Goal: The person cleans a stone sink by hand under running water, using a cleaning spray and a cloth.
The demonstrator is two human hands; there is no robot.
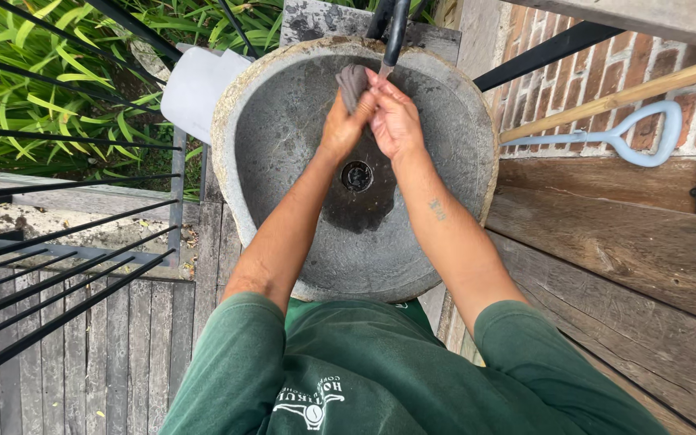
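Wringing a grey cloth (353, 83) over the stone basin (283, 121) beneath the dark tap (395, 32), left hand (342, 125) and right hand (394, 119) pressed together pinching it, best kept above the drain (356, 176).

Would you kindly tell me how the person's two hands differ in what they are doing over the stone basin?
The left hand grips a grey cloth bunched at its fingertips, while the right hand lies partly over the left, fingers extended. The right forearm bears a small mark; the left shows none. Both are bare and meet above the round grey stone basin.
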